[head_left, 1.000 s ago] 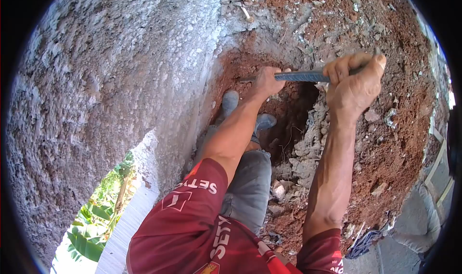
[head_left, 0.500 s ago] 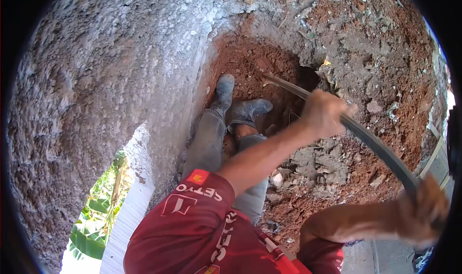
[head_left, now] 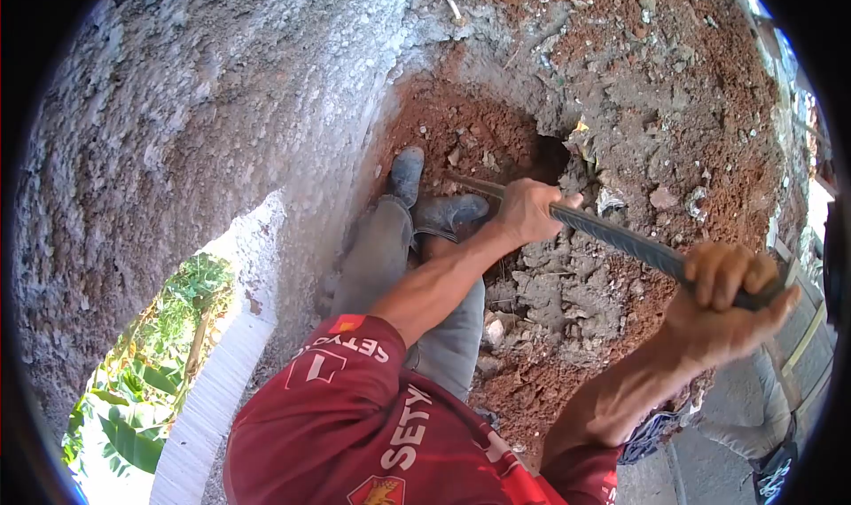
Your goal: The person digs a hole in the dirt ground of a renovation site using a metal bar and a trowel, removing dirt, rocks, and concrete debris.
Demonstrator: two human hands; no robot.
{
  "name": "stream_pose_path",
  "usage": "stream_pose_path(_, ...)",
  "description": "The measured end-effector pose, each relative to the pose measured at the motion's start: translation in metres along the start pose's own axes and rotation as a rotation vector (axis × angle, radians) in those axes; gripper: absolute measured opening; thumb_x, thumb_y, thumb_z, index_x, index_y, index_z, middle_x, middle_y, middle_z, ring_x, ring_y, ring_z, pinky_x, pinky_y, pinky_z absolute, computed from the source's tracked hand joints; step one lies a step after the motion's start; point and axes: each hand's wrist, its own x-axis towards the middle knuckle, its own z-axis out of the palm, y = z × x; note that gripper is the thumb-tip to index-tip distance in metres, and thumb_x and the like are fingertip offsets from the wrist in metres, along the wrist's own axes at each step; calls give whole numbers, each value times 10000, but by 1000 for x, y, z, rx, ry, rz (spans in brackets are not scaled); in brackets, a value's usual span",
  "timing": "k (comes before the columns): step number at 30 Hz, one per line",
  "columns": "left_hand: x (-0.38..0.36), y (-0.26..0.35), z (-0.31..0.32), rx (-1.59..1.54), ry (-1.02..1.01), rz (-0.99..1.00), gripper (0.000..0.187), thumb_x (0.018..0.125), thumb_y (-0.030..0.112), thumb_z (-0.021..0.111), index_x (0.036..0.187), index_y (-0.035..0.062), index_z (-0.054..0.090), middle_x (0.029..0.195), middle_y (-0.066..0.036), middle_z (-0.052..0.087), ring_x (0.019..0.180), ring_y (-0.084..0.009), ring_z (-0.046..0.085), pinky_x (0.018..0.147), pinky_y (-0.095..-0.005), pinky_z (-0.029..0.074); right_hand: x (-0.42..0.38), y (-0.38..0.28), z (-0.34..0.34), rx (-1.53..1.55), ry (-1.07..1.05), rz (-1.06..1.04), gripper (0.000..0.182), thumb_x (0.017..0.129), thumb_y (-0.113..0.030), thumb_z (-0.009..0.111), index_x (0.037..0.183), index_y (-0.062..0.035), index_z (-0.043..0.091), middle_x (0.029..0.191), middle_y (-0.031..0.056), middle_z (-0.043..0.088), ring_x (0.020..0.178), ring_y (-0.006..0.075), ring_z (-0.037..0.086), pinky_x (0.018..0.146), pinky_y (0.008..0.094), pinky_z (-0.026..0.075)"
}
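A long ribbed metal bar (head_left: pixel 625 242) slants across the pit, its thin far tip near the boots on the reddish soil (head_left: pixel 470 124). My left hand (head_left: pixel 532 212) wraps round the bar's middle, just left of the ribbed part. Near the bar's thick right end, my right hand (head_left: pixel 727 301) grips it with the fingers over the top and the thumb stretched out. Beside the left hand, a dark hollow (head_left: pixel 550 157) opens in the dirt. Two grey boots (head_left: pixel 407 175) stand in the dug soil.
A rough grey wall (head_left: pixel 204 124) rises on the left, with a gap showing green plants (head_left: pixel 151 381) below it. Rocky, lumpy ground (head_left: pixel 638 141) lies on the right. Planks (head_left: pixel 807 336) and a dark cloth (head_left: pixel 651 434) are at the lower right.
Both hands and the bar have shifted left; the right hand has also moved up. The bar lies at a flatter angle, its tip lower and closer to the boots.
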Motion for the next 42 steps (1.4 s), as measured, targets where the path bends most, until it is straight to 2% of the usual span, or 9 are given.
stream_pose_path(3, -15, 80, 13, -111, -7, 119, 519, 865, 328, 622, 427, 119, 438, 369, -42, 394, 318, -185, 390, 364, -374, 301, -10, -111, -50, -80, 5, -82, 361, 926, -321, 432, 604, -170, 373, 435, -49, 294, 355, 77, 301, 379, 279, 346)
stream_pose_path(7, -10, 158, 18, -172, 56, 275, 504, 845, 350, 637, 434, 140, 432, 372, -7, 390, 324, -190, 371, 414, -373, 308, -7, -178, -51, 152, -546, -254, 350, 925, -359, 444, 681, -108, 438, 483, -1, 407, 408, 110, 394, 434, 334, 372)
stream_pose_path(12, 33, 20, 48, -186, -129, -2, 500, 875, 329, 591, 448, 102, 465, 399, -35, 442, 364, -177, 440, 400, -330, 384, -8, -9, -21, -647, 269, -389, 475, 948, -371, 438, 554, -134, 318, 430, -37, 273, 385, 43, 277, 325, 247, 256)
stream_pose_path(14, 39, -119, 59, 97, -342, 5, 474, 875, 332, 604, 536, 7, 538, 477, -159, 499, 414, -298, 449, 465, -388, 411, -18, 123, -24, -86, 273, -158, 575, 922, -586, 392, 619, -98, 424, 412, -11, 337, 336, 120, 338, 319, 294, 330)
stream_pose_path(21, 29, -88, 37, 68, -244, -166, 577, 806, 455, 662, 499, -11, 519, 486, -215, 452, 464, -369, 454, 503, -446, 390, -29, 110, -6, -149, 202, -114, 526, 938, -540, 394, 671, -90, 453, 422, 20, 357, 352, 126, 378, 360, 328, 415)
stream_pose_path(33, -3, 142, 33, -261, -18, 308, 505, 837, 351, 632, 416, 150, 438, 355, 3, 406, 310, -146, 382, 378, -353, 294, -24, -156, -52, -19, -270, -259, 449, 929, -469, 419, 611, -153, 410, 430, -20, 334, 380, 80, 367, 378, 305, 367)
stream_pose_path(36, 16, 99, 49, -255, -108, 222, 462, 838, 338, 633, 450, 139, 482, 381, -14, 445, 344, -139, 445, 373, -330, 337, -16, -79, -50, -247, -75, -311, 493, 931, -509, 406, 614, -133, 441, 414, -12, 332, 361, 88, 377, 351, 309, 372)
stream_pose_path(38, 30, -12, 66, -331, -290, -240, 404, 880, 282, 603, 524, 101, 546, 455, -76, 520, 413, -202, 547, 431, -384, 449, -5, 39, -37, -462, 141, -243, 526, 932, -536, 398, 615, -120, 462, 403, -6, 331, 348, 93, 384, 332, 312, 376)
stream_pose_path(42, 47, -103, 73, -111, -251, -37, 502, 880, 368, 600, 545, 1, 528, 512, -222, 455, 457, -350, 441, 476, -420, 386, 5, 110, -6, -349, 282, -138, 570, 928, -577, 377, 603, -112, 440, 408, 4, 347, 353, 105, 385, 329, 319, 402)
